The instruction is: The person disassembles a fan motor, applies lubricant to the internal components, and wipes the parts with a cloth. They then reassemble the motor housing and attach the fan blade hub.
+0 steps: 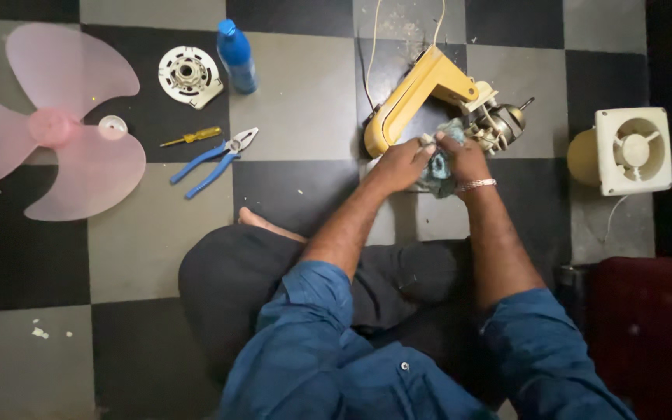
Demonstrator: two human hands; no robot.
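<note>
I sit cross-legged on a floor of grey and black checkered tiles (157,257), and both my hands meet over a crumpled grey-green cloth (439,167). My left hand (400,165) has its fingers curled onto the cloth's left edge, and my right hand (460,155), with a silver bracelet (476,185) at the wrist, is closed over the cloth from above, pressing it against the bare metal motor (499,124) of a yellow plastic fan body (418,97). That fan body lies on its side just beyond my hands, its curved neck reaching toward the upper right, and thin white wires (373,35) run from it to the top edge.

Nothing lies between me and the motor; the rest is well apart. To my left lie blue-handled pliers (215,159) with the jaws apart, a small yellow-handled screwdriver (190,137) just above them, a round white plastic fan part (188,75), an upright blue plastic bottle (236,54), a small clear round cap (112,126) and a translucent pink three-bladed fan blade (64,124). To my right stands a cream square exhaust fan (631,150), and a dark red cushion-like thing (651,334) sits near my right elbow. The room is dim, and small crumbs dot the tiles.
</note>
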